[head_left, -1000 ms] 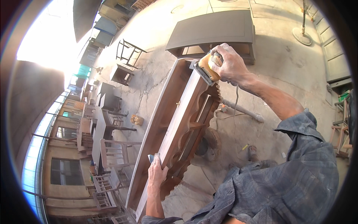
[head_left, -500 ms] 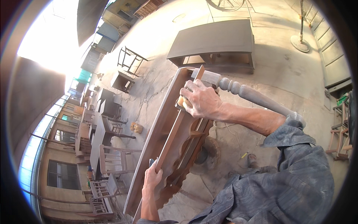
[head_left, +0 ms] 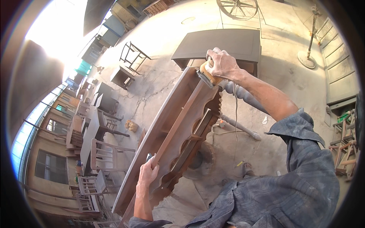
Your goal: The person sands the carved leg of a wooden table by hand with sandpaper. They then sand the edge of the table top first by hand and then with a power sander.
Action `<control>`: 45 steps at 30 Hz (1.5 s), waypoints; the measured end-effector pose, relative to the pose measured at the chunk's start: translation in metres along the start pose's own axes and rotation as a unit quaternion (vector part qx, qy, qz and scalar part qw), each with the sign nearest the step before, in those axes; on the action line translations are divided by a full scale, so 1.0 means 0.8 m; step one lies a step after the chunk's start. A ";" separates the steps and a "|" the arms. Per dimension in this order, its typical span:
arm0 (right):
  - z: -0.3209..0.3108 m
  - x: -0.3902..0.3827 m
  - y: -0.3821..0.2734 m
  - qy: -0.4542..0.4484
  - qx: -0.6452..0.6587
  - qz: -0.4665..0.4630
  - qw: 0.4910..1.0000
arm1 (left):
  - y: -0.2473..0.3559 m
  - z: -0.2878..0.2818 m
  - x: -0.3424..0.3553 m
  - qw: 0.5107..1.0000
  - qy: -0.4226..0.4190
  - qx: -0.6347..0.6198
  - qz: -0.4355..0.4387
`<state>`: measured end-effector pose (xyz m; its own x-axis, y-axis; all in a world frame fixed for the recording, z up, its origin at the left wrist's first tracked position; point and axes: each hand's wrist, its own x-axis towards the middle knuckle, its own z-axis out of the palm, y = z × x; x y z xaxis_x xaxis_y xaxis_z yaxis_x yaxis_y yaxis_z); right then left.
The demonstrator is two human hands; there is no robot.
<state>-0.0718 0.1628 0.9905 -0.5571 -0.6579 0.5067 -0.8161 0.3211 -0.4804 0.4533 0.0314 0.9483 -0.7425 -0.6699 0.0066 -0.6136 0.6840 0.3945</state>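
Observation:
A long brown wooden furniture frame (head_left: 158,128) with scalloped edges lies tilted across the middle, turned legs (head_left: 247,95) at its far end. My right hand (head_left: 225,67) is closed on a yellow power sander (head_left: 211,77), its dark base against the far end of the frame's narrow rail (head_left: 182,114). From the sander hangs a thin cord (head_left: 235,121). Closer to me, my left hand (head_left: 147,174) is wrapped round the same rail. A small grey-blue piece (head_left: 149,156) sticks out by its fingers; what it is I cannot make out.
A dark low table (head_left: 216,43) stands just beyond the frame. Behind it is a large fan (head_left: 237,8). Several chairs and tables (head_left: 95,131) line the left side. On the right are stacked wooden stools (head_left: 344,148). A cord (head_left: 224,133) lies on the floor.
My right hand has slid the sander away from me along the rail to its far end. My left hand still grips the rail. The whole view has shifted slightly.

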 end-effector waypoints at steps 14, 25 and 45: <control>0.027 -0.121 -0.159 -0.047 0.084 -0.163 0.982 | 0.002 -0.006 0.000 0.999 -0.015 -0.012 -0.051; -0.010 0.026 0.007 -0.042 0.003 -0.003 0.999 | 0.003 -0.012 0.004 0.999 -0.016 -0.019 -0.049; 0.023 -0.051 -0.132 -0.093 0.010 -0.120 0.988 | -0.003 -0.013 -0.008 0.997 -0.005 -0.005 -0.077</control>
<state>0.0395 0.1431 1.0073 -0.3095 -0.8274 0.4686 -0.9171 0.1294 -0.3771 0.4622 0.0310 0.9569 -0.6427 -0.7634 -0.0641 -0.7176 0.5707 0.3991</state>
